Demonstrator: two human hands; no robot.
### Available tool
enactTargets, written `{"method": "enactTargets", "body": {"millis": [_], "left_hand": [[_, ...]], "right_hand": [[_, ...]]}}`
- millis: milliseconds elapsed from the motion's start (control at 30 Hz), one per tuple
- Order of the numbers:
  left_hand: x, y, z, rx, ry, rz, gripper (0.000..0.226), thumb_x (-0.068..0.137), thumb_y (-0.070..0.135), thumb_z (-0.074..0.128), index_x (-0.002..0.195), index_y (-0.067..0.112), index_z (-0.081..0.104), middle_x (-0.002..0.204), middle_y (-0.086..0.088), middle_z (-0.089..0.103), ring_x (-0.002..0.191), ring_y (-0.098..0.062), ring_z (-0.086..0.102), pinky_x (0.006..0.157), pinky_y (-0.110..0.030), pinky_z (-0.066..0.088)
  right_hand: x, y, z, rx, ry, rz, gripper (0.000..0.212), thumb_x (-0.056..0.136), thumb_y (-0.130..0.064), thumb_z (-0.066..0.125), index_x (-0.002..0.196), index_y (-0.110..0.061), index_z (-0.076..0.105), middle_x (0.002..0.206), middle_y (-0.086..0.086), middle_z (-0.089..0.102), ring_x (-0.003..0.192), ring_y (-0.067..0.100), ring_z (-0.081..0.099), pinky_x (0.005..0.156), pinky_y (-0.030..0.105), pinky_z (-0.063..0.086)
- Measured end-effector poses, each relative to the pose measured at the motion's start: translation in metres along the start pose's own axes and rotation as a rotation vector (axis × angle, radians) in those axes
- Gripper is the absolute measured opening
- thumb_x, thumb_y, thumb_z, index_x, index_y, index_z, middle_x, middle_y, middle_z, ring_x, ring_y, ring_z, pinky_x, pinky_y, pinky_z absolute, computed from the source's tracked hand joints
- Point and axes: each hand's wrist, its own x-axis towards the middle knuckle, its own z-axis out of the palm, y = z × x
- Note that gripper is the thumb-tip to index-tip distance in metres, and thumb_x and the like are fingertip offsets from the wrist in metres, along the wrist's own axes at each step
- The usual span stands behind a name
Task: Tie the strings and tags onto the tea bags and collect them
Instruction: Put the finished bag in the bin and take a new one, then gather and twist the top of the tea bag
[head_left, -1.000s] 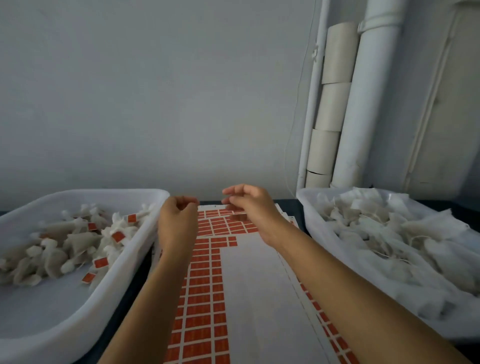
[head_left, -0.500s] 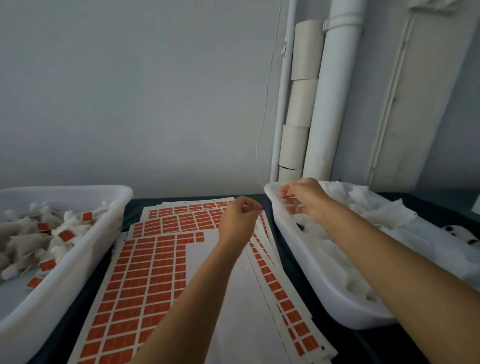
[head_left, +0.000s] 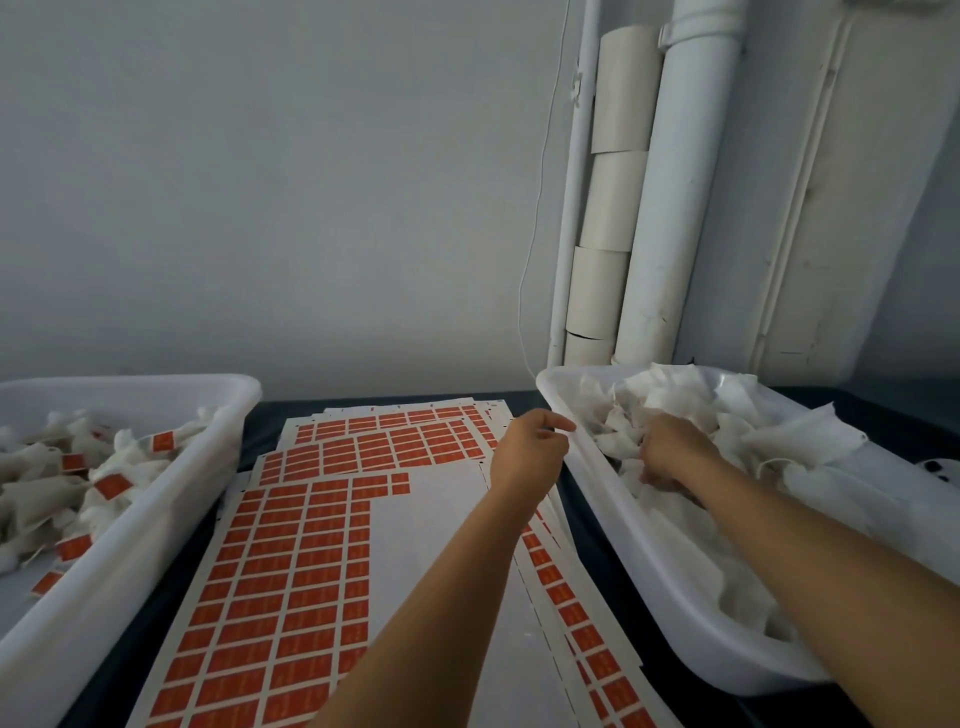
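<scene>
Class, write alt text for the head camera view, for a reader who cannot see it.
A person's right hand reaches into a white plastic tub of untagged white tea bags on the right, while the left hand hovers, fingers curled, beside its rim. Sheets of orange rectangular tags lie between the tubs; a second white tub of tagged tea bags sits left.

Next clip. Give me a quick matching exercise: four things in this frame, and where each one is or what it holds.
1. left bin
2. right bin
3. tag sheets
4. right hand

A. flat between the bins
B. down among untagged bags
C. holds bags with orange tags
D. holds plain white bags

Pairs: 1-C, 2-D, 3-A, 4-B
</scene>
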Motion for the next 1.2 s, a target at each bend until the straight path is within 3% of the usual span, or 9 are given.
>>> {"method": "enactTargets", "body": {"millis": [233,333,500,700,767,867,933,1033,1200], "left_hand": [[0.004,-0.001,-0.001,-0.025,0.01,0.028,0.024,0.093,0.008,0.05,0.107,0.022,0.062,0.117,0.0,0.061,0.072,-0.006,0.055,0.063,-0.017,0.049],[0.004,0.0,0.0,-0.052,0.014,0.045,0.023,0.093,0.009,0.051,0.106,0.024,0.062,0.109,0.004,0.061,0.069,-0.005,0.055,0.061,-0.015,0.048],[0.002,0.002,-0.004,-0.116,0.014,0.059,0.027,0.092,0.007,0.051,0.112,0.024,0.059,0.106,0.005,0.06,0.071,-0.004,0.055,0.059,-0.016,0.048],[0.001,0.016,-0.019,-0.194,0.115,0.16,0.053,0.087,0.029,0.065,0.135,0.024,0.043,0.124,0.005,0.054,0.112,-0.019,0.053,0.081,-0.026,0.05],[-0.003,0.022,-0.028,-0.156,0.144,0.216,0.065,0.082,0.035,0.069,0.138,0.026,0.038,0.135,0.004,0.045,0.12,-0.018,0.047,0.092,-0.035,0.049],[-0.014,0.028,-0.045,-0.24,0.086,0.319,0.058,0.08,0.033,0.071,0.13,0.022,0.043,0.117,0.008,0.054,0.104,-0.013,0.057,0.065,-0.015,0.053],[-0.02,0.025,-0.061,-0.3,0.053,0.311,0.038,0.081,0.031,0.069,0.113,0.02,0.052,0.101,0.005,0.062,0.09,-0.013,0.062,0.057,-0.013,0.052],[-0.029,0.008,-0.086,-0.313,0.031,0.256,0.034,0.077,0.033,0.068,0.102,0.012,0.059,0.097,-0.006,0.067,0.088,-0.019,0.067,0.065,-0.025,0.057],[-0.04,-0.04,-0.116,-0.152,0.145,0.141,0.02,0.084,0.029,0.065,0.095,0.013,0.058,0.088,-0.001,0.063,0.077,-0.014,0.063,0.049,-0.016,0.049]], "right_hand": [[-0.002,0.002,-0.015,0.17,0.147,0.001,0.005,0.082,-0.021,0.069,0.083,-0.016,0.067,0.092,0.002,0.066,0.083,0.022,0.055,0.069,0.027,0.039],[-0.003,0.001,-0.021,0.289,0.186,-0.031,0.019,0.082,-0.021,0.07,0.066,-0.024,0.061,0.091,0.002,0.066,0.084,0.023,0.057,0.072,0.028,0.041],[-0.007,-0.015,-0.037,0.516,0.407,-0.124,0.014,0.087,-0.019,0.062,0.076,-0.01,0.061,0.089,0.006,0.065,0.081,0.025,0.056,0.071,0.031,0.042],[-0.032,-0.063,-0.08,0.743,0.599,-0.441,0.009,0.084,-0.017,0.066,0.081,-0.009,0.067,0.075,-0.002,0.061,0.071,0.017,0.055,0.066,0.027,0.042],[-0.044,-0.08,-0.089,0.823,0.559,-0.511,0.009,0.082,-0.016,0.069,0.084,-0.007,0.069,0.076,0.0,0.063,0.068,0.012,0.055,0.067,0.023,0.043],[-0.064,-0.104,-0.091,0.904,0.39,-0.587,0.004,0.079,-0.012,0.072,0.08,-0.01,0.069,0.07,-0.006,0.062,0.063,0.003,0.055,0.064,0.011,0.044],[-0.076,-0.117,-0.085,0.957,0.229,-0.611,0.006,0.079,-0.011,0.072,0.079,-0.013,0.067,0.073,-0.006,0.063,0.069,0.008,0.06,0.07,0.018,0.049],[-0.089,-0.134,-0.062,1.048,0.11,-0.555,0.007,0.081,-0.011,0.07,0.077,-0.014,0.065,0.08,0.004,0.067,0.074,0.018,0.063,0.069,0.03,0.051],[-0.099,-0.153,0.0,1.176,-0.073,-0.383,0.006,0.087,-0.009,0.063,0.09,-0.006,0.068,0.07,0.0,0.062,0.055,0.009,0.058,0.05,0.015,0.05]]}}
